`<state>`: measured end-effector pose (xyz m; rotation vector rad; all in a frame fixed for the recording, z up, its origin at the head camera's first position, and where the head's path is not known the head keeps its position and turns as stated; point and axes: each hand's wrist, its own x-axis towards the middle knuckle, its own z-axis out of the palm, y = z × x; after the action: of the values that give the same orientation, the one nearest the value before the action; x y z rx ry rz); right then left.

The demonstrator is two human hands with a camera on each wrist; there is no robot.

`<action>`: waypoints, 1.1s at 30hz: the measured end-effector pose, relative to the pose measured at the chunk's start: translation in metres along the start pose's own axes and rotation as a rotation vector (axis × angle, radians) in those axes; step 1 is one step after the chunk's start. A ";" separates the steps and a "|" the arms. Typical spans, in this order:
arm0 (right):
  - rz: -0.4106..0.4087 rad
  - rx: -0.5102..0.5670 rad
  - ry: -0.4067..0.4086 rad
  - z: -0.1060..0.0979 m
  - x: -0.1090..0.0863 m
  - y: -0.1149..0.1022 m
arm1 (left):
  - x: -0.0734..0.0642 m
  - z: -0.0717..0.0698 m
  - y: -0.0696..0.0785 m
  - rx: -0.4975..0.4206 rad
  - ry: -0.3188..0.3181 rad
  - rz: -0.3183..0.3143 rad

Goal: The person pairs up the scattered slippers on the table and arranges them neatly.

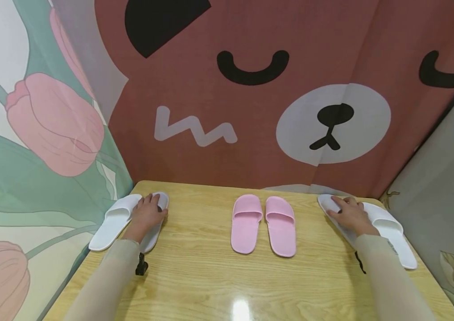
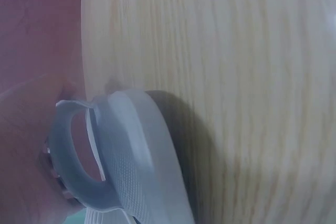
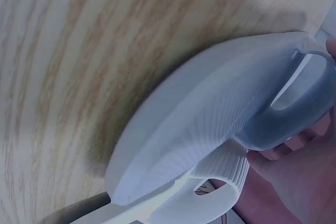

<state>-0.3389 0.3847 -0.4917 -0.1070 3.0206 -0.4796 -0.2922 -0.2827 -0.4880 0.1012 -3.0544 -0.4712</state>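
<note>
At the table's far left, my left hand (image 1: 145, 214) holds a pale grey slipper (image 1: 152, 237) by its strap, fingers over the top and thumb on the right side. The left wrist view shows that strap (image 2: 65, 150) arching beside the hand. A white slipper (image 1: 108, 232) lies just left of it. On the far right, my right hand (image 1: 353, 216) grips the strap of another pale grey slipper (image 1: 327, 203), whose footbed (image 3: 194, 114) faces the right wrist camera. Its neighbour on the right is a white slipper (image 1: 397, 243), partly covered by my sleeve.
Two pink slippers (image 1: 245, 229) (image 1: 282, 234) lie side by side, toes toward the back, midway between my hands. The wooden table (image 1: 199, 276) ends at a bear-printed curtain (image 1: 251, 156). Fabric also hangs along its left and right sides.
</note>
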 end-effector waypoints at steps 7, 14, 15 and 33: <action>0.011 -0.007 -0.034 0.003 0.005 0.005 | 0.001 0.001 0.002 -0.012 -0.028 -0.038; 0.003 -0.050 -0.071 0.002 0.006 0.006 | 0.002 0.002 0.001 -0.011 -0.039 -0.052; 0.001 -0.051 -0.072 0.002 0.006 0.005 | 0.003 0.002 0.001 -0.011 -0.041 -0.058; 0.016 -0.042 -0.078 -0.001 0.004 0.000 | 0.009 0.005 -0.002 0.009 -0.066 -0.072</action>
<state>-0.3425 0.3845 -0.4910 -0.1020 2.9534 -0.4012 -0.3017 -0.2842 -0.4930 0.2010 -3.1260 -0.4750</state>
